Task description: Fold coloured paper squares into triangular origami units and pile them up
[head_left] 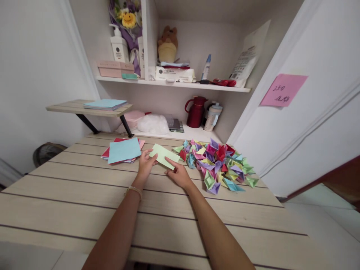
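A light green sheet of paper point(164, 154), folded to a rectangle, is held between both hands just above the table. My left hand point(146, 162) grips its left end, thumb on top and fingers behind. At the right end, my right hand point(178, 172) has its thumb and fingers closed on the lower edge. To the left lies a stack of coloured paper point(125, 150) with a light blue sheet on top. Many folded paper boats point(216, 161) in several colours are heaped to the right of my right hand.
A small raised shelf point(64, 107) at the back left carries more light blue paper point(105, 104). Behind the slatted table point(157, 204) stand a dark red jug point(196, 112), a pale tumbler point(213, 117) and a white fluffy bundle point(153, 124). A pink note point(284, 90) hangs on the right wall.
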`<state>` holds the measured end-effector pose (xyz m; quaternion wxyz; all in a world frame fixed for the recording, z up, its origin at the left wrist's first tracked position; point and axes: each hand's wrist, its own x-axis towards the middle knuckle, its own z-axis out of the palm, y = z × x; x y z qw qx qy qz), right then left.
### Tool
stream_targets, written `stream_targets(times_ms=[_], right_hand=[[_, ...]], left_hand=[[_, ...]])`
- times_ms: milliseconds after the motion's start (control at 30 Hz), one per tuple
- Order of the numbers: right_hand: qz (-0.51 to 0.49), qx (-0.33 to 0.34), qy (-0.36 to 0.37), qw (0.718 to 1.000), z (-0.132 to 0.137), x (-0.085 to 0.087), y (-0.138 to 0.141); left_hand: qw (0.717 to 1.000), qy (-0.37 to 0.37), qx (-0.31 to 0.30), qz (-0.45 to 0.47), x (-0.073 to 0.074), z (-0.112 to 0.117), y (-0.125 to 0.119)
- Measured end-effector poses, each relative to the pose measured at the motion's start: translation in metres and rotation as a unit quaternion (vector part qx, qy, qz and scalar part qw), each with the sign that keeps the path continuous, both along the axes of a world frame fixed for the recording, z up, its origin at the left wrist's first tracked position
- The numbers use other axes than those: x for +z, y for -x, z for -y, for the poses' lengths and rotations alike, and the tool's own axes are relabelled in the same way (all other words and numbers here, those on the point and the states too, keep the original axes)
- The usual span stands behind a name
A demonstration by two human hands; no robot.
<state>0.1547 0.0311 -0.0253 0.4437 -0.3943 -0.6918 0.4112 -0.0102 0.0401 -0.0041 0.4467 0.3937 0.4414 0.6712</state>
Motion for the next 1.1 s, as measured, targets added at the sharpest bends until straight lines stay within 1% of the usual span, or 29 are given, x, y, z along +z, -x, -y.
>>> stream_targets(times_ms=[100,200,300,367,467,633,767,867,967,1033,1100], right_hand=[[-0.030,0.019,0.015,0.999,0.000,0.001,0.001],[-0.058,0.024,0.037,0.997,-0.001,0.000,0.003],[-0.114,-0.004,0.068,0.991,-0.004,-0.001,0.002],[-0.150,-0.030,0.085,0.984,-0.005,0.000,0.001],[-0.176,-0.056,0.091,0.979,-0.005,0.003,0.000],[-0.189,-0.056,0.092,0.976,-0.004,0.007,0.001],[-0.227,-0.089,0.115,0.963,-0.006,0.007,0.001],[-0.259,-0.130,0.109,0.951,-0.008,0.007,-0.001],[-0.272,-0.161,0.094,0.944,-0.008,0.009,-0.002],[-0.264,-0.159,0.084,0.947,-0.007,0.009,-0.001],[-0.247,-0.134,0.078,0.957,-0.005,0.010,0.001]], left_hand=[[1.000,-0.003,-0.003,0.003,0.000,0.000,-0.002],[1.000,-0.010,0.008,-0.021,-0.001,0.001,0.000],[0.999,-0.012,0.018,-0.043,-0.002,0.001,0.002],[0.999,-0.009,0.015,-0.041,-0.001,0.001,0.004],[1.000,-0.006,-0.017,-0.019,0.000,0.001,0.004],[0.995,0.009,-0.093,0.040,0.003,0.002,0.003],[0.993,0.013,-0.099,0.062,0.006,0.005,0.002],[0.992,0.017,-0.119,0.036,0.006,0.008,-0.004],[0.986,0.012,-0.168,-0.020,0.006,0.011,-0.012],[0.980,0.014,-0.188,-0.066,0.005,0.012,-0.016],[0.975,0.021,-0.190,-0.111,0.005,0.012,-0.017]])
